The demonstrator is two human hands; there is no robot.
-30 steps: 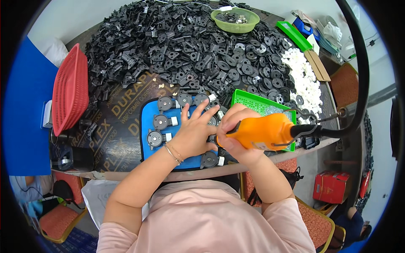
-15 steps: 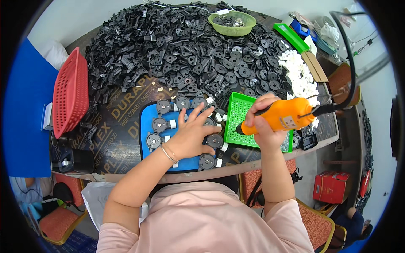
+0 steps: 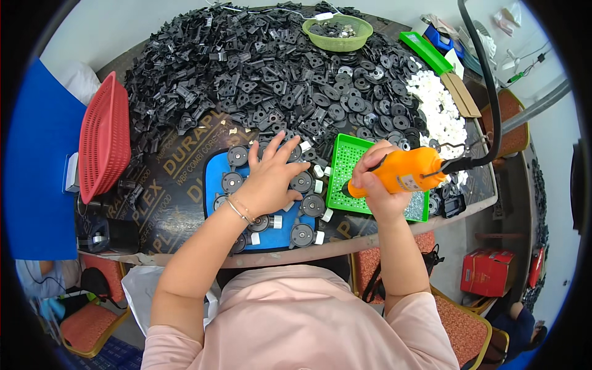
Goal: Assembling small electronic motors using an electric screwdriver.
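Observation:
My left hand (image 3: 268, 185) is spread over a blue mat (image 3: 280, 238), its fingers stretched out above the round black parts there. Several of these black wheel assemblies (image 3: 302, 235), each with a white knob at its side, stand in rows on the mat; my palm hides some. An orange electric screwdriver (image 3: 416, 169) is gripped in my right hand (image 3: 383, 194), its dark nose pointing down-left into a green perforated tray (image 3: 342, 161). Small silvery pieces, perhaps screws, lie in the tray's near right part. Whether the bit carries a screw cannot be made out.
A large heap of black plastic parts (image 3: 228, 74) covers the table's far side, with black discs (image 3: 354, 102) and white pieces (image 3: 436, 111) on the right. A yellow-green basket (image 3: 339, 43) sits behind. A red basket (image 3: 105, 142) stands left. The screwdriver's cable (image 3: 490, 92) hangs at right.
My left hand has shifted slightly left and away from me, uncovering assemblies near the mat's front edge. The screwdriver has moved slightly left and tilted a little, still over the tray.

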